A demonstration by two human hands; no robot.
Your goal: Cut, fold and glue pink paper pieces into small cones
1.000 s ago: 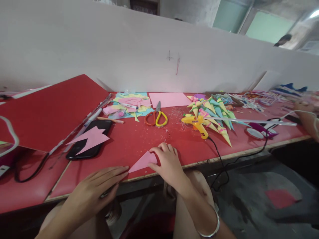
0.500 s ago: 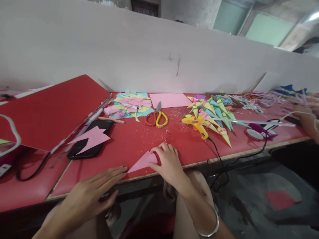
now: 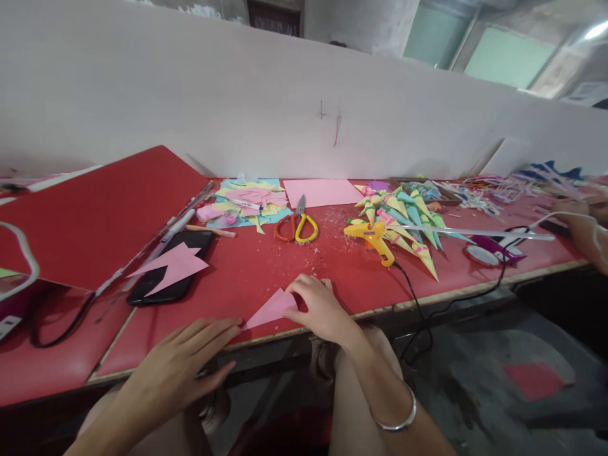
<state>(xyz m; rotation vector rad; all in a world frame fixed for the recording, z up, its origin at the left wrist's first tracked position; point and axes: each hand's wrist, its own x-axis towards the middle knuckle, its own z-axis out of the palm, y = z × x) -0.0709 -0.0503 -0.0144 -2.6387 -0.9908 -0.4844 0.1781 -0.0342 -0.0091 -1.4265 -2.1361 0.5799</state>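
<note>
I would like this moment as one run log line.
folded pink paper: on red table | right hand: holding its wide end | left hand: beside narrow tip | scissors: beyond paper, untouched

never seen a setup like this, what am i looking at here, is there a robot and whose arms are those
No robot here: these are a person's bare hands, and every picture comes from one camera worn on that person's head, looking forward and down.

The right hand holds a pointed pink paper by its wide end. The left hand lies by the tip; whether it touches is unclear.

Farther back on the red table are scissors, a yellow glue gun and decorated paper cones. A black phone lies to the left.
</note>
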